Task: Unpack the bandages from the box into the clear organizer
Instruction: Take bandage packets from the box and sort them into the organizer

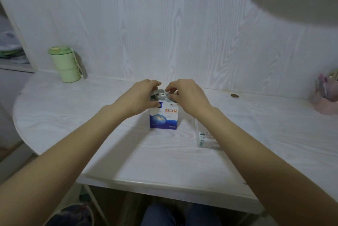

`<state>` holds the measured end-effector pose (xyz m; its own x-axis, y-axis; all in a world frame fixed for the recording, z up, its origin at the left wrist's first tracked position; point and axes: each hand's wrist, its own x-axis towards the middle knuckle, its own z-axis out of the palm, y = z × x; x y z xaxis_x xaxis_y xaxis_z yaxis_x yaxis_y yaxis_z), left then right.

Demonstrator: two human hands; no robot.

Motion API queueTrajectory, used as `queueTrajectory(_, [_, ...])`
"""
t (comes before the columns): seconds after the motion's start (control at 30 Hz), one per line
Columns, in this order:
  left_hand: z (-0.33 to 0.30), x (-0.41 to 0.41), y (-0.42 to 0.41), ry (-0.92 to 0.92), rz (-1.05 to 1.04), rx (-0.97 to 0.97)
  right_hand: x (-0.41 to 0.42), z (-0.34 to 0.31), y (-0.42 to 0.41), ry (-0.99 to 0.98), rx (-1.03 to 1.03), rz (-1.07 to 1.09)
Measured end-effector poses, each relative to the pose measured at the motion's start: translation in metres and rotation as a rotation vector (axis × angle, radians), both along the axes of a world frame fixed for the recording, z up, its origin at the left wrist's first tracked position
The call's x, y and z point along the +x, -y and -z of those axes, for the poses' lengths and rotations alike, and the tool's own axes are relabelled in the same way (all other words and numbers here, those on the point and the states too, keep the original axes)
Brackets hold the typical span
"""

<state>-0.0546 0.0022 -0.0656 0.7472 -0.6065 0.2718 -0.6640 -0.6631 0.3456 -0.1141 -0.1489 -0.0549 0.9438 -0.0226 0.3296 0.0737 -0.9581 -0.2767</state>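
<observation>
A white and blue bandage box point(163, 118) with red characters stands upright in the middle of the white table point(128, 152). Its top is open, with grey flaps and pale contents showing between my hands. My left hand point(140, 95) grips the box's upper left side, thumb on the front face. My right hand point(184, 94) curls over the top right, its fingertips pinching at a flap or the contents at the opening. The clear organizer point(205, 137) lies to the right of the box, partly hidden under my right forearm, with a few green-striped bandages inside.
A pale green lidded cup point(65, 64) stands at the back left near the wall. A pink holder point(325, 97) with pens sits at the far right edge. A small brown object point(234, 95) lies by the wall. The table's front edge is close to my knees.
</observation>
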Motion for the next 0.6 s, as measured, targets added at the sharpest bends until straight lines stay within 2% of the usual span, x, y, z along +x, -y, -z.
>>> queueTrajectory(0.3, [-0.002,0.004,-0.002,0.025,-0.001,0.065,0.012,0.001,0.003,-0.016,-0.107,0.007])
queueTrajectory(0.37, [-0.003,0.003,-0.004,0.025,-0.001,0.063,0.013,0.001,0.006,-0.002,-0.020,0.007])
queueTrajectory(0.5, [-0.003,0.004,-0.004,0.032,0.017,0.098,0.013,-0.001,0.016,0.025,0.338,-0.055])
queueTrajectory(0.6, [-0.002,0.003,-0.004,0.004,0.017,0.064,0.011,0.001,0.020,0.022,0.316,-0.058])
